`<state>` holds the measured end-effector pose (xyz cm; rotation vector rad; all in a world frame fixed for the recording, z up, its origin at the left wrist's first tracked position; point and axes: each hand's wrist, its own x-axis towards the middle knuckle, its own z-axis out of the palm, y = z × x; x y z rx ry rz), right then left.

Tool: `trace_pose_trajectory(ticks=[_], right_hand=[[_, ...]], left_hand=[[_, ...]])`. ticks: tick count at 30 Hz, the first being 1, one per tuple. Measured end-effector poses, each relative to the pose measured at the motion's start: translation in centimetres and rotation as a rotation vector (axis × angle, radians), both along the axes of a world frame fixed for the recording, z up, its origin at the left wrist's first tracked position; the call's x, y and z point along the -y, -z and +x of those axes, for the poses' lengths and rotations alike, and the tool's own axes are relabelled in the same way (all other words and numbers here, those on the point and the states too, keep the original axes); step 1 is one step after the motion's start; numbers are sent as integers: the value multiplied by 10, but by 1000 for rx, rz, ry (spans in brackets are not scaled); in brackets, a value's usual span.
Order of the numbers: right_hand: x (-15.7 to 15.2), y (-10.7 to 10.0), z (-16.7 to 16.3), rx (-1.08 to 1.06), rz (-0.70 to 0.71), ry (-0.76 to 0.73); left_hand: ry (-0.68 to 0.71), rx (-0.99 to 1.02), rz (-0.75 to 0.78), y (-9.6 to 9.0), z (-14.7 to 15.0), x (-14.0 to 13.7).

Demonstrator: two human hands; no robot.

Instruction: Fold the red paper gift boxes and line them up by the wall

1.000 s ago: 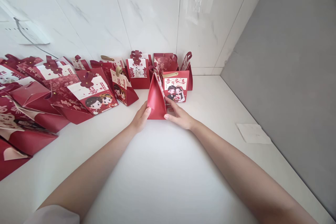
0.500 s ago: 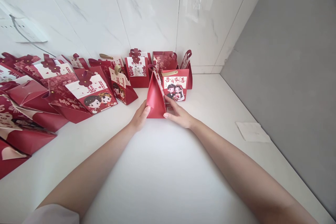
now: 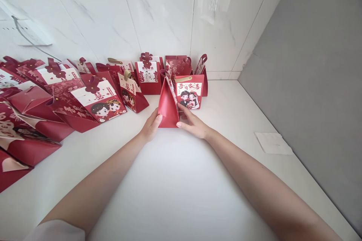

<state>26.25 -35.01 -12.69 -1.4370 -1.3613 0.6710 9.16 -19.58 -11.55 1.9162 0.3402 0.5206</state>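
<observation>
A red triangular gift box (image 3: 168,110) stands upright on the white table, its plain side facing me and a ribbon loop at its top. My left hand (image 3: 151,125) presses its left side, thumb at the near edge, the other fingers mostly hidden behind. Against the right side lies my right hand (image 3: 192,122), thumb at the lower corner and fingers along the printed face. Both hands grip the box between them. Just behind my right fingers is another gift box (image 3: 189,92) with a cartoon couple on a white panel.
Several red and white gift boxes (image 3: 98,99) crowd the left side, some leaning on each other. More gift boxes (image 3: 148,77) line the tiled wall (image 3: 158,15). A white paper tissue (image 3: 273,143) lies at right beside the grey wall (image 3: 311,64). A cable (image 3: 28,39) hangs at upper left.
</observation>
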Motion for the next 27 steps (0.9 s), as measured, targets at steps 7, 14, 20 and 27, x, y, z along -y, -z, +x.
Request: trace_pose_trajectory(ticks=[7,14,20,27], right_hand=[[-1,0,0,-8,7,0],[-1,1,0,-6,2,-6],[-1,2,1,-3,1,-7],[-2,2,1,3,-2,-6]], left_hand=[[2,-7,12,-2,0,1],[-8,6,15,-2,0,1],[-21,-20,18,0,0,-1],[-6,6,17,-1,0,0]])
